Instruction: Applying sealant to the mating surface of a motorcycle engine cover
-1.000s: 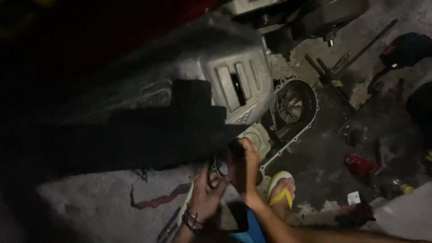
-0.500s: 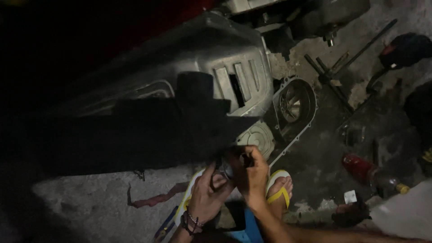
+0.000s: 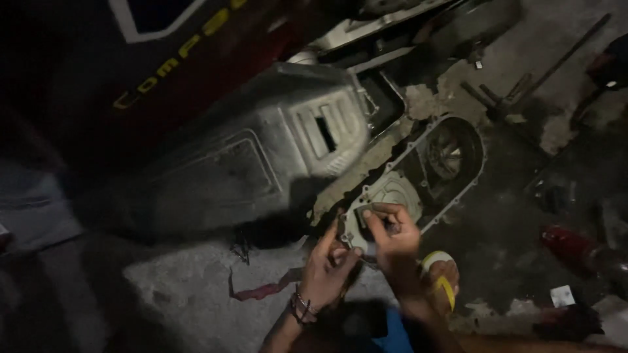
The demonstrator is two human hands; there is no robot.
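Both hands [image 3: 363, 252] now against engine casing [image 3: 392, 193].

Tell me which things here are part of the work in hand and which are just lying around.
In hand: left hand, right hand, small dark part, open engine case.
Lying about: grey cover, red rag, red can, long bar.

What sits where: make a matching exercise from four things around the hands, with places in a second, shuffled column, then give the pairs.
Things:
1. bracelet
2. yellow sandal
3. red scrap
4. open engine casing

Places:
A. just below and right of the right hand
B. up and to the right of both hands, beside the grey cover
C. on the wrist behind the left hand
D. on the concrete floor, left of the hands

Pairs: 1-C, 2-A, 3-D, 4-B
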